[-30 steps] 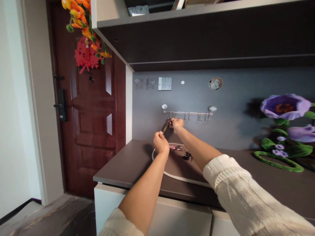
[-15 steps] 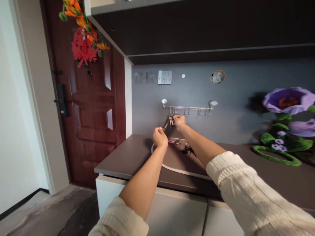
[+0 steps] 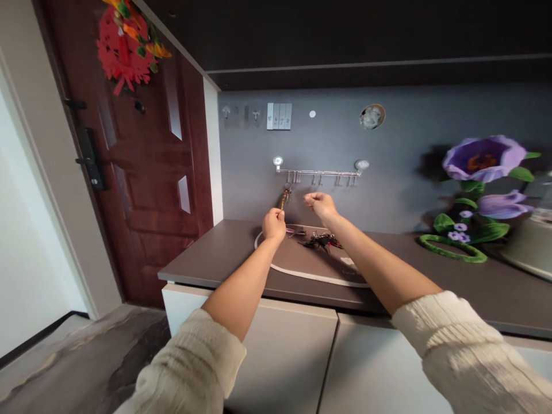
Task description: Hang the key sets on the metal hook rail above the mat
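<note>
My left hand is closed on the lower end of a dark key strap with gold lettering. The strap's ring and small silver keys are up at the left hooks of a clear wall-mounted hook rail; whether the ring sits on a hook I cannot tell. To the right of the keys, apart from them, my right hand has its fingers curled together with nothing visible in them. Below the hands, a pile of dark keys and keychains lies on a brown mat with a pale rim.
Purple plush flowers with a green looped base stand on the counter at right, near a pale lampshade-like object. A dark cabinet overhangs the wall. Light switches are above the rail; a red-brown door is at left.
My right hand has come away from the keys, moving to the right. My left hand still grips the strap. The view has shifted, showing more of the right side.
</note>
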### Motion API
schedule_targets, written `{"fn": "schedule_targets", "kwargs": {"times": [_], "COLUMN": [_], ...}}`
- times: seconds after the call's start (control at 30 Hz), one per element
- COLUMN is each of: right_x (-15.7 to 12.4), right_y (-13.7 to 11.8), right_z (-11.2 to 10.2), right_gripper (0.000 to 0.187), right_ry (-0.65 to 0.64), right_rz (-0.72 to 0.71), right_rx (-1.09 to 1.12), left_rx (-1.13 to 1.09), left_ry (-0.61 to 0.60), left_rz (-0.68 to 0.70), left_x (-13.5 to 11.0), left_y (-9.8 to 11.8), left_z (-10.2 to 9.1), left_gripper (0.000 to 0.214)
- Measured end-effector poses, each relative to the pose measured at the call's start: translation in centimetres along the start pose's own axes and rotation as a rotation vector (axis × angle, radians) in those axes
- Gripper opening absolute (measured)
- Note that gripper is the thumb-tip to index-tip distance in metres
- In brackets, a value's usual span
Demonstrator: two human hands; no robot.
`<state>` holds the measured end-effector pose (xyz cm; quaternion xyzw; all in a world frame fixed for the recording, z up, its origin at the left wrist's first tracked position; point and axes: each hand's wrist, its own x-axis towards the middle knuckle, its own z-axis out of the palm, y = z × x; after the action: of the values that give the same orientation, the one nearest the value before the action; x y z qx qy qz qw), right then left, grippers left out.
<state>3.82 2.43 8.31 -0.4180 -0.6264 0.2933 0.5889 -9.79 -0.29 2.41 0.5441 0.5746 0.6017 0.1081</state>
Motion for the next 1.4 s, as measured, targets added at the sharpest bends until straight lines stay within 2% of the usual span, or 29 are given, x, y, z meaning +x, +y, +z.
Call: {"fn": "schedule_targets", "kwargs": {"times": [0.13, 0.23, 0.37, 0.5, 0.77, 0.97, 1.4], "right_x": [-1.4, -2.2, -2.4, -2.4, -3.1, -3.1, -3.7], "right_y": [1.9, 3.4, 4.6, 4.9, 4.6, 4.4, 3.6], "right_z": [-1.3, -1.8, -2.0, -1.7, -0.9, -0.8, -0.7], "right_gripper": [0.007, 0.006, 0.006, 0.003, 0.006, 0.015, 0.024], "right_ry": [-0.041, -0.113, -0.225, -0.245, -0.241, -0.218, -0.298], "right_rz": [-0.056, -0.096, -0.154, -0.191, -0.172, -0.142, -0.132], "right_rx": [-0.195, -0.421, -0.774, -0.98, -1.089, -1.179, -1.282], "left_rx": [0.008, 0.057, 0.154, 0.261, 0.406, 0.45, 0.488], "left_ry": [-0.082, -0.159, -0.234, -0.298, -0.348, -0.359, -0.369], "left_rz": [0.089, 0.17, 0.268, 0.306, 0.344, 0.344, 0.376], "left_x": [-0.3, -0.7, -1.0, -1.2, -1.4, -1.4, -1.3], "left_y": [0.0, 0.0, -0.2, -0.3, -0.2, -0.3, -0.5], "left_z": [0.1, 0.2, 0.4, 0.4, 0.5, 0.4, 0.4], "left_gripper": [0.013, 0.012, 0.012, 0.014, 0.016, 0.017, 0.017]}}
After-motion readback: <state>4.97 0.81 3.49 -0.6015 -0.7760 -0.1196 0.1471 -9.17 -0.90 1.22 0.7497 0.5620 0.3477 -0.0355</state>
